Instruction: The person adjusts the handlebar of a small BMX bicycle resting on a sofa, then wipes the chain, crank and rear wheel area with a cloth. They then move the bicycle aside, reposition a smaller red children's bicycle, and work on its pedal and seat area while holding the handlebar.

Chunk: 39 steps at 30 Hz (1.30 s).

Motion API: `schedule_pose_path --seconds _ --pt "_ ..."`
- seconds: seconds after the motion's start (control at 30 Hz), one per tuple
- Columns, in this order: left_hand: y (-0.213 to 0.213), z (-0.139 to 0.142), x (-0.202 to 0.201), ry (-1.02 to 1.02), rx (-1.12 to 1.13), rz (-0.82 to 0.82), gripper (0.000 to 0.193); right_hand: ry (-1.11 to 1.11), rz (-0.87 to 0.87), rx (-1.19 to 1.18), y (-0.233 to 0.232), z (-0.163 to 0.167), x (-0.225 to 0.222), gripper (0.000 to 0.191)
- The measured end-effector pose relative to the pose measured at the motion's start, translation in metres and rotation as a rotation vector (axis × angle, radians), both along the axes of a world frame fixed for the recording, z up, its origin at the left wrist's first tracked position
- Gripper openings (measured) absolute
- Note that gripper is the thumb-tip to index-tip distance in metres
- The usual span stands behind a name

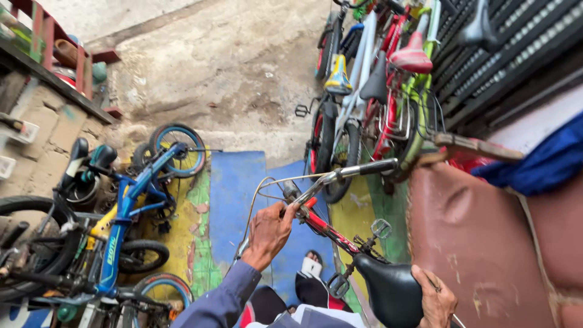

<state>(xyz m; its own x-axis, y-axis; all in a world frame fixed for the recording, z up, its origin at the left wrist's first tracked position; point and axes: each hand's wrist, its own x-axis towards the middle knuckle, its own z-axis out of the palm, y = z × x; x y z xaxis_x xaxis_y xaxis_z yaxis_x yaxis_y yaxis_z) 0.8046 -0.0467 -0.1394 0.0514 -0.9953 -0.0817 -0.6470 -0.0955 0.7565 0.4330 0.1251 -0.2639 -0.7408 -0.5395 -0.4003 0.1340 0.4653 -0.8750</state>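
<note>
Red-framed bicycle (331, 234) stands held between us and the brown sofa (486, 243) | our left hand (270, 234) clenched on its chrome handlebar (340, 176) | our right hand (437, 300) grips the smooth black saddle (392, 291) | bike upright, not yet parked | blue bicycle (121, 225) left on painted floor (237, 182).

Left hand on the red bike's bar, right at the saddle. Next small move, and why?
Probably ease the red bike forward onto the blue mat, steering with the left hand. That hand grips the handlebar, the right hand rests by the saddle, and the brown seat crowds the right side, with parked bikes ahead.
</note>
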Motion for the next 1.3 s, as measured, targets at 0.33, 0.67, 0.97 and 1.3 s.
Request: schedule_pose_path --seconds 0.33,0.67,0.97,1.3 --pt "-0.152 -0.005 0.051 -0.010 -0.001 0.058 0.045 -0.079 0.028 -0.027 -0.150 -0.003 0.057 0.034" --pt "-0.358 -0.031 0.184 -0.088 -0.015 -0.079 0.047 -0.061 -0.076 -0.097 -0.312 -0.011 0.208 0.033" --pt "-0.519 -0.017 0.247 -0.079 -0.019 -0.169 0.044 -0.079 -0.215 -0.069 -0.434 -0.022 0.314 0.032" --pt "-0.697 -0.035 0.229 -0.189 -0.031 -0.224 0.045 -0.280 -0.351 -0.100 -0.589 -0.064 0.340 0.030"
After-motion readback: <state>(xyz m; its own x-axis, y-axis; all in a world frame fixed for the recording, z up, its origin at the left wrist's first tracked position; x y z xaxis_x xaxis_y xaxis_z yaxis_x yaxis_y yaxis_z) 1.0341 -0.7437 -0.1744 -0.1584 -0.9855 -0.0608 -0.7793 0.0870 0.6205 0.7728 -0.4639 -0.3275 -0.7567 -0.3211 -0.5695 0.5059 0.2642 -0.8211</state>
